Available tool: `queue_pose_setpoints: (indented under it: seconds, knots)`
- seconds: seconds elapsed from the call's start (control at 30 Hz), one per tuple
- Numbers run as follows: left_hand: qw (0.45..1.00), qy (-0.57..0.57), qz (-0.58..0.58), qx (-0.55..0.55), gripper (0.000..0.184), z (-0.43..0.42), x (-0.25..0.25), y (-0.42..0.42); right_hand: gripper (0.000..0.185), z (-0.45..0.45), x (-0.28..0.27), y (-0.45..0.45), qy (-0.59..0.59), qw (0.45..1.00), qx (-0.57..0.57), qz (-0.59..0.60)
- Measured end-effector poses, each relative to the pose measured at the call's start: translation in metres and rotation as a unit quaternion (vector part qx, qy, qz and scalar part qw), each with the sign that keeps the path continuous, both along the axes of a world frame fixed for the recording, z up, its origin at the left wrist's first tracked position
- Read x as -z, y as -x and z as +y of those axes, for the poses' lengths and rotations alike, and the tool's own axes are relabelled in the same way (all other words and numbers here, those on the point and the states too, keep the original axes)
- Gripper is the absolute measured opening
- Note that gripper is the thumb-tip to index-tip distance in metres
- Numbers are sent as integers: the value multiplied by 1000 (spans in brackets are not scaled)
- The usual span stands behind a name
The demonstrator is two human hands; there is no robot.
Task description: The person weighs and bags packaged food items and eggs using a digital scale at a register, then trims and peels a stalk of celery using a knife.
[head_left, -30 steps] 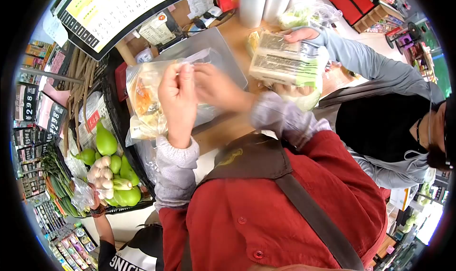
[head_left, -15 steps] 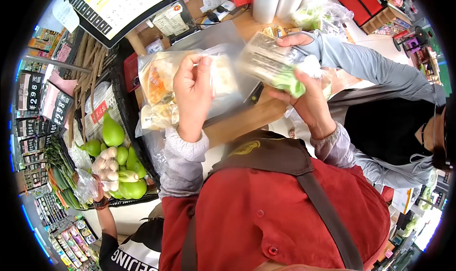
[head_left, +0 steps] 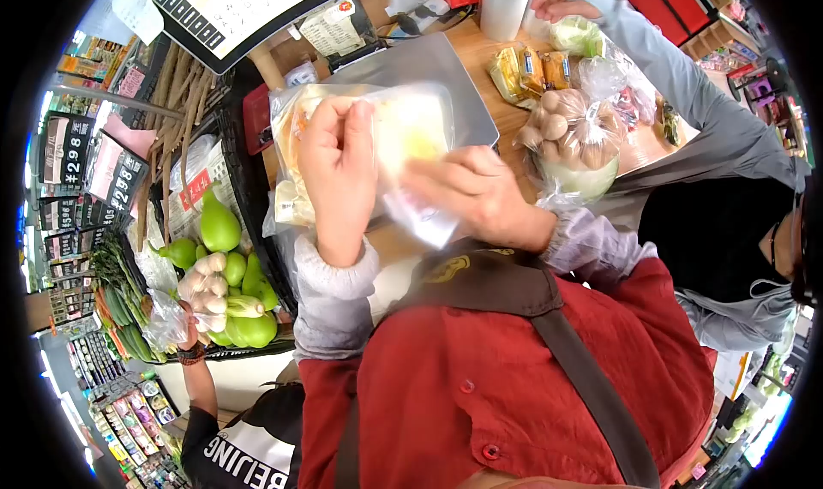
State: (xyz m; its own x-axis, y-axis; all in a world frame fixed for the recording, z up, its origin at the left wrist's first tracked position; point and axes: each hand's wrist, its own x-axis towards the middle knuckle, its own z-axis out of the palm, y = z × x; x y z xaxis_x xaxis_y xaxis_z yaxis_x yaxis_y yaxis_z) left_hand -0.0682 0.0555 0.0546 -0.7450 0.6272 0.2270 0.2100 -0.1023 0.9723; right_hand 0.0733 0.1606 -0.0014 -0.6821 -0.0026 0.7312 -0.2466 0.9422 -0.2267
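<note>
My left hand (head_left: 339, 168) is closed, thumb pressed against the fingers, on the upper edge of a clear plastic bag (head_left: 291, 129) with pale food packs inside. Beside its fingertips is a clear packet (head_left: 416, 116) with whitish-yellow contents. My right hand (head_left: 489, 198) is at the lower right of this packet, its fingers bent and smeared by motion. A whitish piece of packaging (head_left: 420, 219) shows just under those fingers, also blurred. Whether the right fingers grip anything is unclear. Behind the packets lies a flat grey metal plate (head_left: 467, 86).
To the right are a clear bag of round mushrooms (head_left: 570, 129) and yellow-brown packets (head_left: 531, 69). A co-worker's hand (head_left: 566, 5) reaches by white plastic rolls (head_left: 504, 5). A black crate (head_left: 279, 296) of green gourds stands left, another person's hand (head_left: 189, 339) beside it. A screen (head_left: 249, 9) hangs above.
The labelled pack with green on it has left my right hand, which has moved left to the packet. The co-worker's hand has drawn back from that pack toward the rolls. My left hand keeps its pinch.
</note>
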Motion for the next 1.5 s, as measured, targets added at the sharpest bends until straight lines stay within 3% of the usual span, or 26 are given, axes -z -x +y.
queue_pose_setpoints:
  seconds: [0.03,0.1,0.13,0.23,0.3,0.37,0.4,0.5,0.53,0.57,0.7,0.77,0.83,0.9,0.97,1.03,1.07,1.13,1.17,1.23,1.3,1.37,1.4,1.43,1.5]
  knots:
    - [1000,1,2,4,15,-1,-3,-3,42,-3,-3,9,-17,1000,-10,18]
    - [985,53,165,-19,13,-2,-9,-15,41,-1,1,33,5,998,-64,18]
    - [982,35,187,-15,11,-4,-11,-16,35,1,1,41,-12,997,-74,-7]
    - [991,78,101,-47,11,-13,-22,-9,28,3,-13,57,-17,996,-78,-26]
    - [993,24,109,-26,12,-4,-13,-8,21,-1,19,79,21,993,-112,2]
    - [1000,24,0,10,13,7,-5,-20,17,-3,52,94,103,977,-184,-25]
    - [999,34,19,20,13,14,7,-23,15,-4,51,88,174,959,-220,-30]
    - [997,-15,-76,25,13,27,25,-23,20,16,51,67,86,958,-235,-138]
    - [997,-35,-70,4,13,28,36,-16,26,27,33,53,138,953,-262,-68]
    - [997,-37,-73,4,13,29,46,-11,26,38,32,41,136,953,-261,-72]
    - [994,75,47,-63,12,29,81,-5,36,89,45,-8,292,947,-60,-117]
    - [973,127,179,-72,12,31,89,-3,41,102,52,-17,573,810,74,-99]
    - [978,120,157,-62,13,31,82,-5,45,136,97,-26,540,818,183,-73]
    - [992,88,77,-40,13,30,77,-6,48,147,98,-24,566,796,204,-61]
    - [993,77,83,-31,14,32,73,-8,51,160,83,-22,608,744,260,-93]
    - [994,66,88,-22,16,32,70,-11,48,193,130,-11,619,738,267,-43]
    - [992,83,97,-23,16,31,69,-12,45,218,160,-8,630,756,176,-17]
    - [989,97,107,-21,17,30,65,-14,37,214,111,-4,751,655,84,-11]
    - [989,101,107,-25,18,29,62,-15,37,213,98,4,750,656,85,-9]
    - [989,104,106,-28,19,29,56,-18,37,211,82,16,803,595,33,-12]
    - [986,115,111,-41,23,28,51,-19,34,206,79,25,809,586,42,-34]
    - [987,111,110,-47,24,27,50,-20,34,205,91,32,790,612,5,-22]
    - [987,106,110,-52,24,26,49,-21,37,203,86,30,837,544,-1,-53]
    - [987,104,110,-55,24,26,48,-20,37,198,82,25,836,546,-3,-55]
    - [984,89,138,-70,21,25,46,-23,37,184,78,12,853,484,-174,-84]
